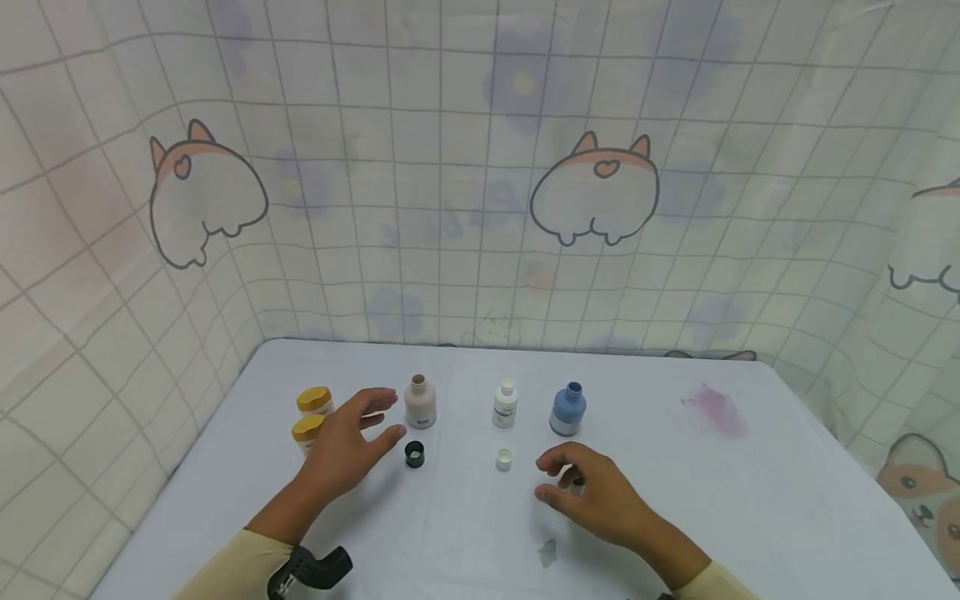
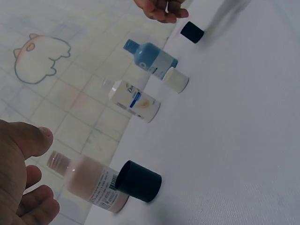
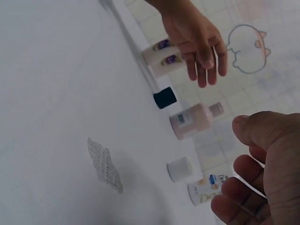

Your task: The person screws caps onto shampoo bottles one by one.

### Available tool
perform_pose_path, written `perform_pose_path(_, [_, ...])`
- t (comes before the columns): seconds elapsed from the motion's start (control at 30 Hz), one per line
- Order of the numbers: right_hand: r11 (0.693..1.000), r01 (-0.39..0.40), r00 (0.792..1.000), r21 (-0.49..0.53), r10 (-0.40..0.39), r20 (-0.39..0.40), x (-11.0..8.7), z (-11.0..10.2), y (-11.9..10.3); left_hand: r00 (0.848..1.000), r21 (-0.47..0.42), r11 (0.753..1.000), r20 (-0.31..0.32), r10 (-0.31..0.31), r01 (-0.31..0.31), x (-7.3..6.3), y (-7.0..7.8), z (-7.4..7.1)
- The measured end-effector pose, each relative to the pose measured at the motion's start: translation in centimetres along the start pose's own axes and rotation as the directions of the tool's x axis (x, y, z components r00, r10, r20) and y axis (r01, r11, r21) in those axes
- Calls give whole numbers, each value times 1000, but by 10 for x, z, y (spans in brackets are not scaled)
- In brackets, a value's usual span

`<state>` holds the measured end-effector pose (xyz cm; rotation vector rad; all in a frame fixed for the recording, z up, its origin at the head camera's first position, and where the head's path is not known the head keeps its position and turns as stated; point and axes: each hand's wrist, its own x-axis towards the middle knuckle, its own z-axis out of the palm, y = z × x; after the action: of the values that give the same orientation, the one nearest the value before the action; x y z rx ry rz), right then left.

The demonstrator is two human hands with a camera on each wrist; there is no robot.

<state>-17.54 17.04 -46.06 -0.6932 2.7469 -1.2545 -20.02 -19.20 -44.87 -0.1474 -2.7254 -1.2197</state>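
Note:
My left hand (image 1: 347, 450) hovers with relaxed fingers just left of an uncapped pink bottle (image 1: 421, 407). In front of that bottle a black cap (image 1: 414, 454) stands on the table. My right hand (image 1: 603, 498) is held over the table in front of an uncapped blue bottle (image 1: 567, 413), fingers loosely bent. A second dark cap (image 2: 192, 32) stands by the right hand in the left wrist view; the fingers partly hide it from the head camera. Between the hands are a small white bottle (image 1: 506, 408) and its white cap (image 1: 503, 459).
Two jars with yellow lids (image 1: 313, 399) stand behind the left hand at the table's left side. A pink stain (image 1: 716, 410) marks the white tabletop (image 1: 645, 392) on the right, and a grey mesh patch (image 3: 105, 164) lies near the front. A patterned curtain (image 1: 450, 208) surrounds the table.

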Motion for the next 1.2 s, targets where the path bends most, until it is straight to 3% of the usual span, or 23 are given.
perform_pose_path(0.67, [994,50,996,92,-56,64,27,26,-4,995,-96,992,56,-82,87,25,-13,22])
perform_pose_path(0.97, [991,61,994,116,-71,80,40,38,-10,998,-142,989,43,-45,50,35,-16,29])
perform_pose_path(1.2, [991,66,994,114,-76,84,50,51,-17,997,-154,985,33,-75,79,39,-20,33])
